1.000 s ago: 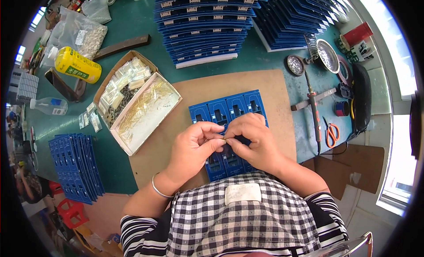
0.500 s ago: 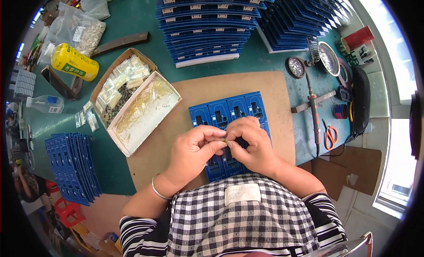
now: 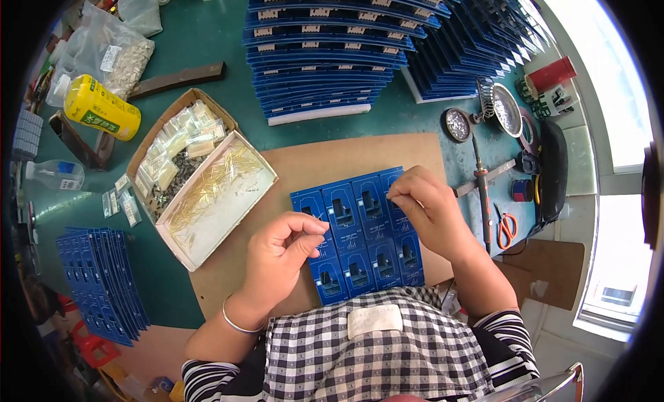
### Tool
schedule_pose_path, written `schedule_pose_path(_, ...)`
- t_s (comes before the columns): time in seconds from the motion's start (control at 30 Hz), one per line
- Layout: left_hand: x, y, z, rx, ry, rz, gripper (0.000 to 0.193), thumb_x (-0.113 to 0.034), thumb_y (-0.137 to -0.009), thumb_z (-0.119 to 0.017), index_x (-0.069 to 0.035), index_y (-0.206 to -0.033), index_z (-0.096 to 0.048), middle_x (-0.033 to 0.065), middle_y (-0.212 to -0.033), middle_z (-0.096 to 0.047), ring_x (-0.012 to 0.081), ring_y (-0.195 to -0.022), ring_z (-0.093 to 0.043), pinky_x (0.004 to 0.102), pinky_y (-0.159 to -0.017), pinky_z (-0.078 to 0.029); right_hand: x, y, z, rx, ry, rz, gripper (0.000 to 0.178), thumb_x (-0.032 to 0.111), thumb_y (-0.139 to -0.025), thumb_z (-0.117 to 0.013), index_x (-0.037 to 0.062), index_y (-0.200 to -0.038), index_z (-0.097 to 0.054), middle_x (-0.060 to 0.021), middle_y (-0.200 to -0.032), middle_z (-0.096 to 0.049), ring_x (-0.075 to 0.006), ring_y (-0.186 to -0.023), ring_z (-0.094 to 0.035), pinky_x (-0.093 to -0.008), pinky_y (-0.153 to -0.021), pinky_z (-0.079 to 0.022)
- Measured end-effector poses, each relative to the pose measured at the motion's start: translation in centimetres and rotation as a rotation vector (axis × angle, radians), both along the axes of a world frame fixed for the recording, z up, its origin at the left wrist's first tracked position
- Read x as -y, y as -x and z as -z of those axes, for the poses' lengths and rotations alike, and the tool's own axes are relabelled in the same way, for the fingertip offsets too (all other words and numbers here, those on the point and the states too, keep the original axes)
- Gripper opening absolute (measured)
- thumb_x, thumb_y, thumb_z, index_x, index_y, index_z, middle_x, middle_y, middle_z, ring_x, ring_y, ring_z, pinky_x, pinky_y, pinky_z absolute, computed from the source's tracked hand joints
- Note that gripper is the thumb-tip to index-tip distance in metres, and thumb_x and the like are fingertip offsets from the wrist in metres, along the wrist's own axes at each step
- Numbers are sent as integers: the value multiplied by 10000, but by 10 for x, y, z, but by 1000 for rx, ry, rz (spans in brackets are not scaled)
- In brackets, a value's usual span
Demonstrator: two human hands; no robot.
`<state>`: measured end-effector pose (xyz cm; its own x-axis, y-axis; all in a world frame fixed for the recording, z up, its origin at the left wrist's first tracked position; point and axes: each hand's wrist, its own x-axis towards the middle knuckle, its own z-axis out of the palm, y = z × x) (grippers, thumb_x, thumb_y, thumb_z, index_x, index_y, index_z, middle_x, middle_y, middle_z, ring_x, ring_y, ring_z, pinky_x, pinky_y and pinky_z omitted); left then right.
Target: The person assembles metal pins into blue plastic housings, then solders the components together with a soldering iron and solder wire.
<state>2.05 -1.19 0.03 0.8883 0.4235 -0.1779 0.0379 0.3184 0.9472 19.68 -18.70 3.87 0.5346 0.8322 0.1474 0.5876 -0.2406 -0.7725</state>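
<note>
1. L hand [image 3: 280, 253]: thumb + forefinger tips pinched narrow on sth thin, maybe a pin, too small to tell; other fingers curled under. Pinch sat at left edge of the blue board panel [image 3: 360, 239], touching or just over it
2. R hand [image 3: 425, 208]: fingertips drawn tight together at panel's upper right, pressing on or just above a cell; can't tell if anything was held betw them. Hands apart, panel's middle cells showing betw them
3. Blue board panel: grid of small blue cells in 2 rows, flat on the brown cardboard mat [image 3: 325, 163], tilted a bit, near edge close to the checked apron [image 3: 377, 353]
4. L wrist wore a thin silver bangle [image 3: 238, 322]; striped sleeves under apron
5. Left of mat: white tray of gold pins [image 3: 218, 194], touching a cardboard box [image 3: 176, 153] w/ small clear packets + dark bits
6. Further left: yellow bottle [image 3: 100, 108] on its side, clear plastic bottle [image 3: 55, 174], bag of pale parts [image 3: 114, 53], row of blue boards stood on edge [image 3: 100, 281]
7. Far side of mat: big stacks of blue boards [image 3: 325, 56], more fanned to the right [image 3: 470, 49]
8. Right of mat: soldering iron [image 3: 481, 188] on its stand, orange-handled scissors [image 3: 507, 226], round metal dish [image 3: 508, 108], small tin [image 3: 456, 124], red cup [image 3: 550, 73], all on the green table [image 3: 200, 39]
</note>
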Motion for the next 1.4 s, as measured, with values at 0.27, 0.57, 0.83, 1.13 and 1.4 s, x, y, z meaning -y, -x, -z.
schedule_pose_path(0.27, -3, 1, 4, -3, -190, 63, 107, 49, -864, -656, -4, -956, -661, 38, -906, -606, 62, -730, -553, 199, -630, -448, -6, -2, 9, 148, 144, -4, 209, -44, -790, -598, 11, -983, -656, -107, -878, -590, -265, -841, -576, -356, -752, -467)
schedule_pose_path(0.57, -3, -1, 1, 57, -299, 52, 120, 31, -865, -661, -26, -971, -667, 29, -899, -605, 66, -730, -520, 198, -609, -401, -12, 4, 14, 207, 243, 71, 302, 13, -743, -634, 57, -1042, -641, -41, -826, -608, -234, -838, -568, -360, -823, -435)
schedule_pose_path(0.83, -3, 0, 3, 55, -322, 48, 128, 24, -861, -665, -35, -975, -665, 29, -889, -600, 70, -724, -510, 198, -602, -390, -14, 4, 15, 262, 233, 48, 306, 15, -744, -628, 71, -1046, -633, -24, -810, -599, -224, -823, -561, -356, -815, -414)
schedule_pose_path(1.13, -3, 0, 4, 72, -327, 31, 126, 21, -860, -665, -37, -972, -666, 24, -885, -600, 63, -699, -491, 198, -589, -378, -21, 11, 14, 360, 236, 68, 332, 2, -731, -619, 67, -1057, -616, -51, -807, -593, -251, -813, -569, -371, -797, -424)
schedule_pose_path(1.4, -4, 2, 1, 74, -347, 37, 135, 28, -853, -665, -34, -972, -669, 22, -876, -601, 58, -672, -475, 196, -578, -369, -22, 15, 15, 270, 238, 67, 285, 0, -791, -580, 55, -1070, -586, -121, -900, -619, -313, -886, -580, -428, -812, -441)
